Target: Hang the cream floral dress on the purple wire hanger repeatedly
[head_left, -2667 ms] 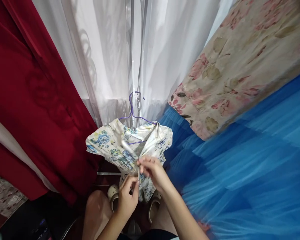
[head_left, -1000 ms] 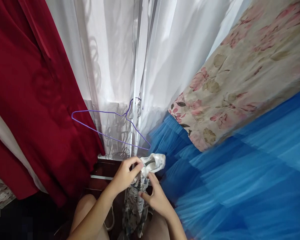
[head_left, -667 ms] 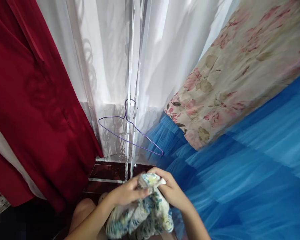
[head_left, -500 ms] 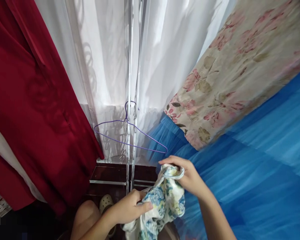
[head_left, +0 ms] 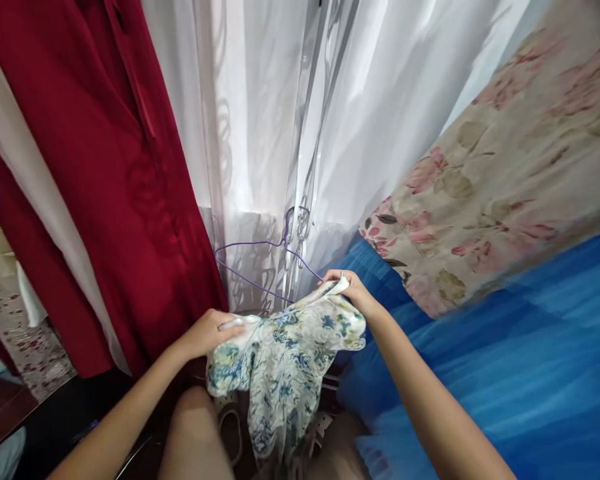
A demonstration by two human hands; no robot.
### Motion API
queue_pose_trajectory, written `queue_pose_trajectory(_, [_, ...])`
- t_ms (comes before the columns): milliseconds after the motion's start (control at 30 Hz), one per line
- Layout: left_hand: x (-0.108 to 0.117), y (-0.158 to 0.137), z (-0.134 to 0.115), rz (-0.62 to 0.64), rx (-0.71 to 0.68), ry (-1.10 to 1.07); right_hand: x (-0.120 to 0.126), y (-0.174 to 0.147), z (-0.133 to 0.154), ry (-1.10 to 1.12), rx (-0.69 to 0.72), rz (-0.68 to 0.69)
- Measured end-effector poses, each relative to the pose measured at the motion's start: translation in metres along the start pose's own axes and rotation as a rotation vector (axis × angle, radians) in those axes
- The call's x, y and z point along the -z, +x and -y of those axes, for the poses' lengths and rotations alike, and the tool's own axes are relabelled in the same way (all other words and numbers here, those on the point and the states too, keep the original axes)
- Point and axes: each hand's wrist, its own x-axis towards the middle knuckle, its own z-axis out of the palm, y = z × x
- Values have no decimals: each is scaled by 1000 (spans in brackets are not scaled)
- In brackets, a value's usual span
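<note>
The right hand (head_left: 347, 287) pinches one shoulder of the flowered top (head_left: 290, 360) at the centre of the frame; the left hand (head_left: 210, 332), left of centre, has its fingers closed on the other shoulder. Half a second ago the top was bunched up, below a bare purple hanger (head_left: 283, 244); now it is spread between the hands, and the hanger's right end goes out of sight at the right hand, though whether it is inside the shoulder I cannot tell. The neckline faces up the frame and the hem hangs towards the bottom edge, so the long axis runs top to bottom; the shoulder line slopes, higher at the right. Beyond, the hanger's hook sits at a white pole (head_left: 310, 127), with red cloth (head_left: 105, 167) at upper left and blue ruffled cloth (head_left: 505, 367) at lower right.
</note>
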Motion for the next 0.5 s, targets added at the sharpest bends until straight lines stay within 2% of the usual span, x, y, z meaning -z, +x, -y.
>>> queue_pose_trajectory(33, [12, 4, 17, 59, -49, 81, 0, -1, 1, 14, -11, 10])
queue_pose_trajectory(100, [40, 19, 45, 69, -96, 257, -2, -5, 5, 44, -48, 30])
queue_pose_trajectory(200, [87, 53, 66, -44, -58, 465, -12, -8, 7, 73, -80, 70])
queue_pose_trajectory(300, [128, 91, 56, -194, -2, 608, -22, -6, 7, 33, -51, 94])
queue_pose_trajectory(367, [142, 111, 40, -274, 30, 655, -25, -4, 8, 13, -32, 93])
queue_pose_trajectory(433, [143, 125, 26, -311, 60, 679, -25, -4, 10, 13, -19, 95])
queue_pose_trajectory(500, [134, 134, 20, -314, 93, 681, -25, -5, 12, 25, -19, 99])
